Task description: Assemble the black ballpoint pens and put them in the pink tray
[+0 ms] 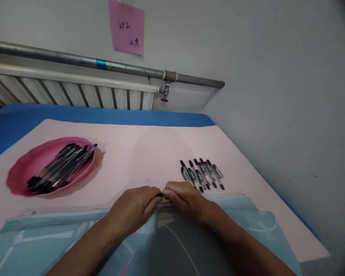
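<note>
My left hand (133,209) and my right hand (182,197) meet at the middle of the table's near side, fingers curled. Between their fingertips they pinch a small dark pen part (160,195), mostly hidden by the fingers. A row of several black pen caps (202,174) lies just beyond my right hand on the pink sheet (138,153). Far left, a pink dish (20,168) holds a pile of several black pens (61,166).
A light blue printed cloth (247,218) lies under my forearms. Blue table covering (74,115) shows past the pink sheet. Behind stand a white radiator (60,92), a grey pipe (103,64) and a pink note (127,26) on the wall. A grey wall closes the right side.
</note>
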Action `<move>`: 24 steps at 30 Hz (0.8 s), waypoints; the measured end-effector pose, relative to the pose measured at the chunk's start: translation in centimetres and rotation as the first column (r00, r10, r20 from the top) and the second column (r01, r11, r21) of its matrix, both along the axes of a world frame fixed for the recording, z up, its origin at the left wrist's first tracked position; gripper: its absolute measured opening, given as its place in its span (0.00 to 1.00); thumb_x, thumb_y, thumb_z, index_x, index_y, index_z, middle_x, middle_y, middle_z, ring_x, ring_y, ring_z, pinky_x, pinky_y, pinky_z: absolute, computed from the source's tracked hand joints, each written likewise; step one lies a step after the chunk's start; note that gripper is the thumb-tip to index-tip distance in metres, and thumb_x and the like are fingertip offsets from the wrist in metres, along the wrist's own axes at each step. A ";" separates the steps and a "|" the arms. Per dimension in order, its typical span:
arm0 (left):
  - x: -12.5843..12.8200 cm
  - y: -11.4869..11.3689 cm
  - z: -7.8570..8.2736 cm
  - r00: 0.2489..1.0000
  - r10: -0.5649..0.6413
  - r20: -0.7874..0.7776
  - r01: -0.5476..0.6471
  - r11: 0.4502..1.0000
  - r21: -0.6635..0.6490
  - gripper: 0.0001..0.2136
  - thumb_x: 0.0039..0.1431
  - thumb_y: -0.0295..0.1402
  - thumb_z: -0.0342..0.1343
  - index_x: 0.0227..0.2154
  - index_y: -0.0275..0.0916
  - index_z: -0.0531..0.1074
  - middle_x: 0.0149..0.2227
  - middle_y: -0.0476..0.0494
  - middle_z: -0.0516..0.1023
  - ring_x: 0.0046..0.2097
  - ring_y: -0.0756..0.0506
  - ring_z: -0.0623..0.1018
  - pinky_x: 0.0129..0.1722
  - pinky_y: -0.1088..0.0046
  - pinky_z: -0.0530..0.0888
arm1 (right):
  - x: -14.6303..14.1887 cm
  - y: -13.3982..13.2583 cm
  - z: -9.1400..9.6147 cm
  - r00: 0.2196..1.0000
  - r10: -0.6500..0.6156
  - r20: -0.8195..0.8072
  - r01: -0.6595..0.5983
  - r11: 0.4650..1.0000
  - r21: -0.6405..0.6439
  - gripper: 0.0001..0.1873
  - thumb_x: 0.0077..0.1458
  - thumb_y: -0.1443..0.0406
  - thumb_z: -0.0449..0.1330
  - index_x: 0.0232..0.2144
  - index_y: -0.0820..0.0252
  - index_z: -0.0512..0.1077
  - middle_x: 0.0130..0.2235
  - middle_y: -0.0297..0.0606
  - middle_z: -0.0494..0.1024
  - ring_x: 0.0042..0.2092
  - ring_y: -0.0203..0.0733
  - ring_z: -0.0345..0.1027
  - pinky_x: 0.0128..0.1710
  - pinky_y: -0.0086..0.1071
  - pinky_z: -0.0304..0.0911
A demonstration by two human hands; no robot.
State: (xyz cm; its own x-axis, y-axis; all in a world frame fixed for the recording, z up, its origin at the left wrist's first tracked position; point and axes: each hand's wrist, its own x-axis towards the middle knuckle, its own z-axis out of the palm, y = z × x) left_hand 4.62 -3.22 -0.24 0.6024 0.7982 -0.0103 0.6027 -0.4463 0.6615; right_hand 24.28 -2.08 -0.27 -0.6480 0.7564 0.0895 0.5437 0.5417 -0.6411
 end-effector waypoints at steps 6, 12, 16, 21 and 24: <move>0.0 0.0 0.0 0.999 0.026 -0.025 -0.026 1.000 0.004 0.13 0.62 0.37 0.41 0.33 0.41 0.69 0.30 0.50 0.74 0.32 0.49 0.72 0.32 0.74 0.65 | -0.1 0.0 -0.2 0.994 -0.054 -0.092 0.050 0.998 -0.047 0.12 0.59 0.60 0.49 0.32 0.63 0.66 0.26 0.33 0.68 0.27 0.31 0.60 0.26 0.24 0.54; 0.1 0.1 0.0 1.000 0.021 -0.022 -0.021 0.999 -0.032 0.13 0.62 0.38 0.41 0.34 0.41 0.70 0.30 0.49 0.74 0.33 0.49 0.72 0.32 0.73 0.66 | -0.1 -0.1 0.0 0.995 -0.028 -0.094 0.026 0.999 -0.019 0.08 0.58 0.64 0.50 0.34 0.63 0.66 0.28 0.34 0.70 0.28 0.32 0.61 0.28 0.25 0.55; 0.1 0.0 -0.3 0.999 -0.013 -0.029 0.012 1.000 -0.023 0.13 0.62 0.38 0.41 0.34 0.40 0.69 0.30 0.49 0.74 0.33 0.49 0.72 0.32 0.73 0.66 | 0.0 -0.1 -0.1 0.998 0.004 -0.059 -0.007 0.999 -0.054 0.11 0.60 0.63 0.47 0.31 0.63 0.65 0.27 0.33 0.69 0.28 0.32 0.60 0.29 0.25 0.55; 0.1 -0.1 -0.4 0.999 -0.026 -0.034 0.028 0.999 0.045 0.13 0.63 0.37 0.40 0.33 0.40 0.68 0.31 0.49 0.74 0.33 0.49 0.72 0.33 0.73 0.66 | -0.1 0.0 -0.1 1.000 -0.006 -0.025 0.005 0.998 -0.059 0.17 0.61 0.61 0.44 0.24 0.62 0.62 0.24 0.31 0.64 0.25 0.31 0.56 0.26 0.26 0.52; 0.1 -0.1 -0.3 0.998 -0.032 -0.051 0.035 0.998 0.056 0.13 0.63 0.38 0.39 0.35 0.40 0.68 0.32 0.48 0.74 0.34 0.49 0.72 0.34 0.73 0.67 | -0.3 0.1 -0.2 0.999 -0.015 -0.031 0.012 0.997 -0.079 0.18 0.61 0.62 0.43 0.21 0.61 0.60 0.22 0.29 0.61 0.24 0.30 0.54 0.25 0.25 0.51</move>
State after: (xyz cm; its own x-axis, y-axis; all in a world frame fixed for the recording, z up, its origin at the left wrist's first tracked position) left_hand 4.72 -3.30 -0.58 0.6284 0.7779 0.0039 0.6187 -0.5028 0.6037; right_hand 23.99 -1.99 -0.51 -0.6355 0.7705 0.0494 0.5293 0.4813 -0.6987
